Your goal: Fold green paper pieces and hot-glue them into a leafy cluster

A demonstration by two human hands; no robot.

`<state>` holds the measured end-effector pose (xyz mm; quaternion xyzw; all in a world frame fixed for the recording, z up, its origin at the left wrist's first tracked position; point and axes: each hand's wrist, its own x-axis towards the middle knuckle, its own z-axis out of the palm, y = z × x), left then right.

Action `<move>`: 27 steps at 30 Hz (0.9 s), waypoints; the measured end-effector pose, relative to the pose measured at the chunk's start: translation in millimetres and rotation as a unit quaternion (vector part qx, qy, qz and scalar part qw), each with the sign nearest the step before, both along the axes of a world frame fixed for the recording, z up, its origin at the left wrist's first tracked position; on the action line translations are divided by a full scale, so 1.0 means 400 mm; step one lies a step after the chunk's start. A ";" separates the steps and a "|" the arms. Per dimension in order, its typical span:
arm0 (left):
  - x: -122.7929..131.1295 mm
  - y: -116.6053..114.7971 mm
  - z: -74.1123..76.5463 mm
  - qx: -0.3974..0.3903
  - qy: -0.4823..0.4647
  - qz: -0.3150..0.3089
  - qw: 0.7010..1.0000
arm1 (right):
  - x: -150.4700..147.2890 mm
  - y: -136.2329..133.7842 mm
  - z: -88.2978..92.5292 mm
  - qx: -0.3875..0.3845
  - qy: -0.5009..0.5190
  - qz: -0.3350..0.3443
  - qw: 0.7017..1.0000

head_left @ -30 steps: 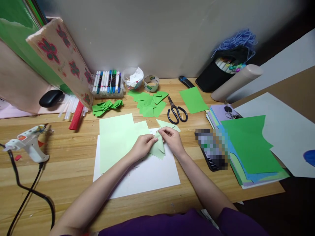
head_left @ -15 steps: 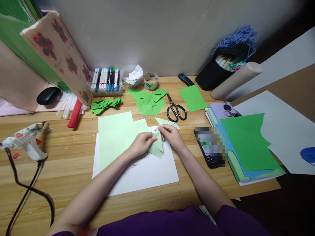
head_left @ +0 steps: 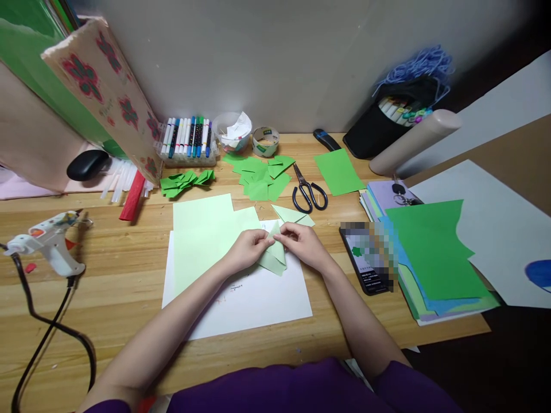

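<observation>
Item in hand: folded pale green piece (head_left: 274, 261), a pointed, layered shape lying on the white sheet (head_left: 258, 307) at the middle of the wooden table (head_left: 107, 287), its upper tip between your two hands. Left hand (head_left: 246, 250): fingers curled, pinching the piece's upper left edge, heel resting on the large pale green sheet (head_left: 200, 241). Right hand (head_left: 305, 244): fingertips closed on the upper right edge at the tip, wrist low over the white sheet. Handling note, as a judgement: the paper looks thin and takes a crease readily, so line up the two edges at the tip before you press, hold one side flat with the left hand, and run the right fingertip along the fold from the tip outward; press against the white sheet, not in the air. Adjacent stock: a second pale green triangle (head_left: 293, 215) just beyond your right hand; dark green cut pieces (head_left: 258, 179) and scissors (head_left: 308, 194) farther back, well apart from the work. Hazards: phone (head_left: 365, 269) near your right forearm; glue gun (head_left: 48, 245) with its cord at far left, apart from the paper. Stack of coloured paper (head_left: 430, 258) lies to the right.
</observation>
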<state>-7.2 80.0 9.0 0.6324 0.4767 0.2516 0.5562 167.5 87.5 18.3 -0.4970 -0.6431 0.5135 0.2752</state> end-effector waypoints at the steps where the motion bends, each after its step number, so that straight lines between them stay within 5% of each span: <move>1: -0.002 -0.001 0.003 0.004 0.007 -0.004 1.000 | 0.001 -0.003 -0.001 0.008 -0.009 -0.009 1.000; 5: -0.007 -0.003 0.034 0.036 0.071 -0.007 0.997 | -0.005 -0.008 -0.008 0.009 -0.006 -0.023 1.000; 12: 0.016 0.009 0.085 0.158 0.146 0.082 0.973 | -0.025 -0.009 -0.014 -0.013 0.015 -0.023 1.000; 20: 0.007 0.018 0.056 0.022 0.009 0.148 0.989 | -0.032 -0.014 -0.009 -0.051 0.029 -0.024 0.998; 27: 0.007 0.021 0.050 -0.006 -0.010 0.188 0.982 | -0.042 -0.015 -0.012 -0.025 0.021 -0.062 0.998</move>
